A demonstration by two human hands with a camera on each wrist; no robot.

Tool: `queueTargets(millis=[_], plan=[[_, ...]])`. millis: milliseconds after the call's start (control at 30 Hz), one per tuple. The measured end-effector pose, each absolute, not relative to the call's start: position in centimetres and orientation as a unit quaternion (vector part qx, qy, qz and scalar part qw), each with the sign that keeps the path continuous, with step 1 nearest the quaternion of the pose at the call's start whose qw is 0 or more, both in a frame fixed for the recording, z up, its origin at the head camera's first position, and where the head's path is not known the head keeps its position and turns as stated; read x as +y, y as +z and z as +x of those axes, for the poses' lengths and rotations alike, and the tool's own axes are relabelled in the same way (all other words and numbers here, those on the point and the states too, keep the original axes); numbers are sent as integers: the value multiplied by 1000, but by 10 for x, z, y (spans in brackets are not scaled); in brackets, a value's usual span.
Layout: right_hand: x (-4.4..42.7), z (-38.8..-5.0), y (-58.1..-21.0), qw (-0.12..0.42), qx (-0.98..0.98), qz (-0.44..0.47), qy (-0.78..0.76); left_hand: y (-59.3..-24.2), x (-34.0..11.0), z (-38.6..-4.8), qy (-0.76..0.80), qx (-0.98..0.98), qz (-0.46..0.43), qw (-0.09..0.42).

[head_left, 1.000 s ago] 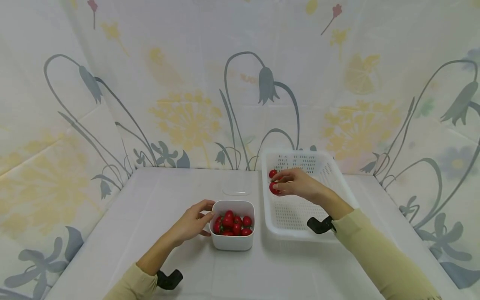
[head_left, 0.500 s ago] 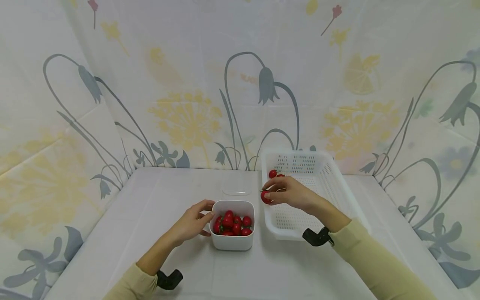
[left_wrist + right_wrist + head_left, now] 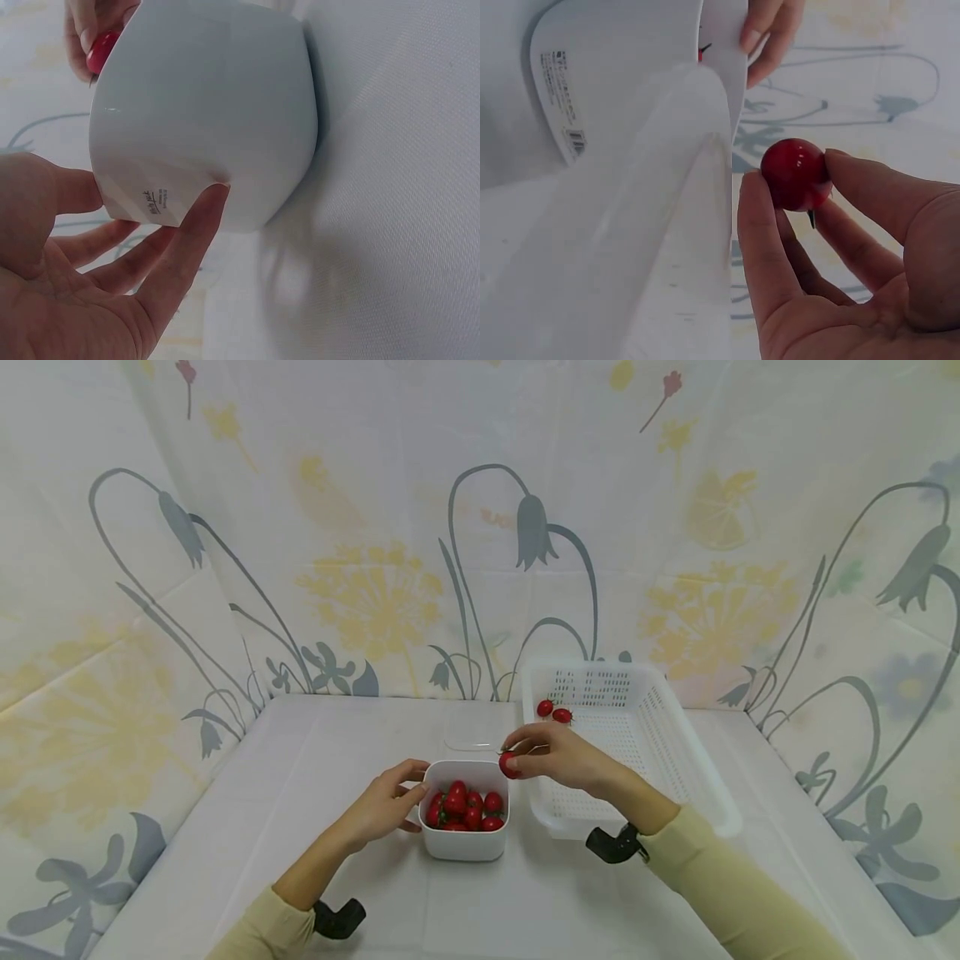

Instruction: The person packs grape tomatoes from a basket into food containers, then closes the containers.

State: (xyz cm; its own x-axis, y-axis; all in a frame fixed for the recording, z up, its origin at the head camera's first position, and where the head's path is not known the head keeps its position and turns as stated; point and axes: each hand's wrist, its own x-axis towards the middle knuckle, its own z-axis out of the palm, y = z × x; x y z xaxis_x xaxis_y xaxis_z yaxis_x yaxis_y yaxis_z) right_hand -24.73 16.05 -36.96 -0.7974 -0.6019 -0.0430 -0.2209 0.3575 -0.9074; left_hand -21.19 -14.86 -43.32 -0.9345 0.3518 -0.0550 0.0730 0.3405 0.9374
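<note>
My right hand (image 3: 558, 758) pinches a red cherry tomato (image 3: 795, 174) with a green stem between thumb and fingertips. In the head view the held tomato (image 3: 509, 766) hangs by the right rim of a white square container (image 3: 465, 847). Several cherry tomatoes (image 3: 455, 802) lie inside that container. My left hand (image 3: 385, 802) rests against its left side, its fairly straight fingers touching the wall (image 3: 202, 112), as the left wrist view shows. Right of the container stands a white perforated basket (image 3: 705, 768), with two tomatoes (image 3: 562, 716) in its far left corner.
A clear, thin-edged lid-like piece (image 3: 472, 745) lies on the white table (image 3: 360, 727) behind the container. Patterned cloth (image 3: 375, 485) hangs upright around the back and sides. The basket's raised wall stands close to the container's right side.
My right hand has lifted the cherry tomato out of the basket and carried it left and nearer, to the container's rim. My left hand and the container have stayed put.
</note>
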Motion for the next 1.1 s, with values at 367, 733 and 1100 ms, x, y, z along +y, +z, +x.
queueTargets(millis=[367,733,1100], plan=[[124,-242,-383,152,851,-272,-423,-434,-149,-213,556,810,138,123],[95,-242,-394,110,879,-305,-350,-433,-149,-214,559,808,135,126],[79,-241,-401,110,905,-305,-277,-433,-149,-212,563,805,140,125]])
